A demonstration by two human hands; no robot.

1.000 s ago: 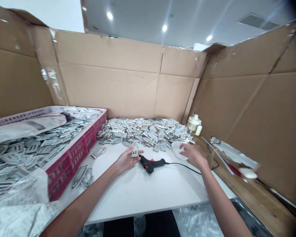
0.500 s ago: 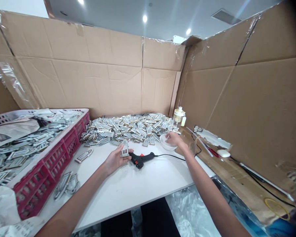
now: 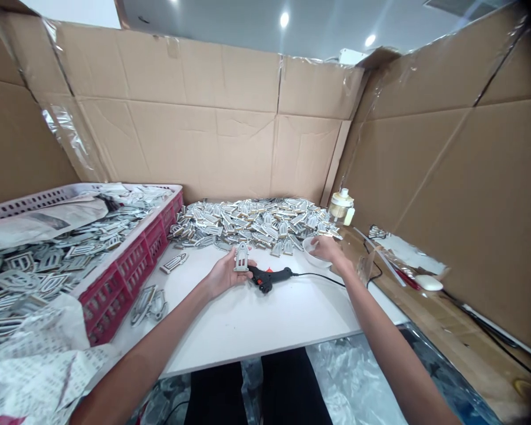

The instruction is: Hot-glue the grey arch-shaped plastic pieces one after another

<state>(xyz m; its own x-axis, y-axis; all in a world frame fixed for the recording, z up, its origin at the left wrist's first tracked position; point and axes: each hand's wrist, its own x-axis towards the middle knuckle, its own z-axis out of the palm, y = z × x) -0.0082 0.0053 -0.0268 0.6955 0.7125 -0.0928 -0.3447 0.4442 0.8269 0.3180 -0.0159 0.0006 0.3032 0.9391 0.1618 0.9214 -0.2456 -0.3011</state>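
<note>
My left hand is closed on a small grey arched window-shaped piece, held upright above the white table. Just right of it a black glue gun with an orange trigger lies on the tabletop, its nozzle end near my left fingers. My right hand reaches into a white bowl, fingers curled together. What those fingertips pinch, if anything, cannot be made out. Behind the bowl spreads a large pile of similar arched pieces.
A pink and white crate full of pieces and paper stands at left. Loose pieces lie beside it. A jar stands at the back right. The gun's cable runs right. Cardboard walls surround the table.
The view has turned left, so everything sits further right in the picture. My left hand still holds the window-shaped piece, and my right hand stays at the bowl.
</note>
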